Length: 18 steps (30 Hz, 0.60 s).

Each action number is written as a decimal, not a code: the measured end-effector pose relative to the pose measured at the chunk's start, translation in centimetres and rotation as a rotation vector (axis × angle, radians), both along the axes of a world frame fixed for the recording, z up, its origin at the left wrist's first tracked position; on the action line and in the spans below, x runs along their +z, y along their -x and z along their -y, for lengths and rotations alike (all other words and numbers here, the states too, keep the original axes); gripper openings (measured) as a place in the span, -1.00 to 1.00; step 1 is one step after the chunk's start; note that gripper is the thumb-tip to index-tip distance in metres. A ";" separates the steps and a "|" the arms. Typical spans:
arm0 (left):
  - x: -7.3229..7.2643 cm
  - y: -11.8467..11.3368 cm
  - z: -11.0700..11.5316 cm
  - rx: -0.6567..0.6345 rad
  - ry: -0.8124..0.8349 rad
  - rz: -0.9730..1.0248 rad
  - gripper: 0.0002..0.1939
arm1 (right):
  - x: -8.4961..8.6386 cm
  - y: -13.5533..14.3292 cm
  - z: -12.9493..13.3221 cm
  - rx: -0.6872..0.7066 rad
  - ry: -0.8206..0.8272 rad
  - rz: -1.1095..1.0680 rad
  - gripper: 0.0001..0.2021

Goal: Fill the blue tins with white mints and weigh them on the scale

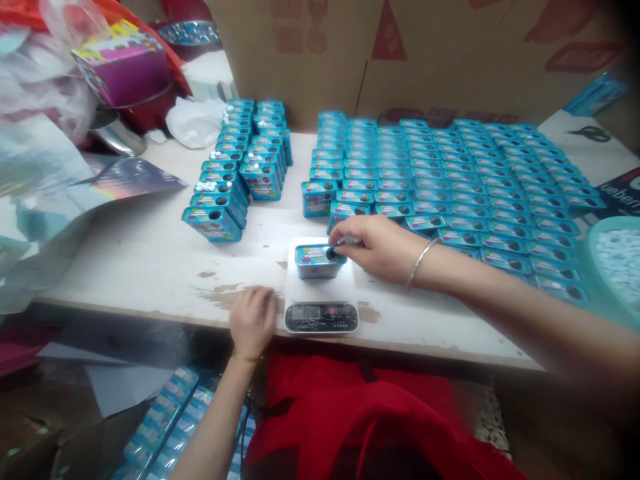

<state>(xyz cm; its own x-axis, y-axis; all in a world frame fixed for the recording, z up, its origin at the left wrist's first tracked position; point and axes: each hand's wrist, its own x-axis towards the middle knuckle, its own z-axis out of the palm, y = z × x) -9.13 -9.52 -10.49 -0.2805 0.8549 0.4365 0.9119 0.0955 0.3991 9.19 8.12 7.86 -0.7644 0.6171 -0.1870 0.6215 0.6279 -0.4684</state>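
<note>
A blue tin (316, 261) with a dark round hole at its right end sits on a white digital scale (320, 291). My right hand (370, 247) is at that hole from the right, its fingers pinched together on something too small to make out. Left of the scale, my left hand (254, 317) rests at the table's front edge with its fingers curled; whatever they may hold is hidden. The scale's dark display panel faces me, its digits unreadable.
Rows of blue tins (430, 173) fill the back right of the table (150, 267). More tins (215, 223) with white pieces on top stand back left. A green basin (595, 267) of white pieces is at the far right. Loose sheets and bags lie left; a cardboard box (320, 67) stands behind.
</note>
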 end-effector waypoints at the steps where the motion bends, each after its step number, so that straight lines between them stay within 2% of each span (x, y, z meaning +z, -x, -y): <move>1: 0.0 0.0 0.0 0.001 0.002 0.004 -0.87 | 0.0 0.2 0.1 0.012 -0.004 0.022 -0.82; 7: -0.1 0.1 0.1 0.001 -0.003 0.019 -0.87 | 0.4 0.8 0.3 0.045 -0.014 0.108 -0.76; 10: -0.1 0.2 0.1 -0.001 -0.008 0.008 -0.87 | 0.9 0.2 0.1 -0.008 0.005 -0.029 -0.75; 12: -0.1 0.2 0.1 -0.003 -0.008 0.004 -0.87 | 1.0 -0.5 -0.2 -0.086 0.083 -0.175 -0.80; 14: -0.2 0.2 0.0 -0.005 -0.007 0.001 -0.87 | 0.8 -1.4 -0.3 -0.189 0.292 -0.323 -0.84; 18: -0.1 0.1 0.0 -0.011 -0.011 0.043 -0.88 | -1.0 -3.5 0.6 -0.450 0.901 -0.643 -0.80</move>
<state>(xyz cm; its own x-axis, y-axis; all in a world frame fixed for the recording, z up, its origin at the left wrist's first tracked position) -9.22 -9.51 -10.55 -0.2899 0.8531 0.4338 0.8950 0.0811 0.4385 12.71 7.56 6.88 -0.6249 0.6968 -0.3521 0.1915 -0.3004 -0.9344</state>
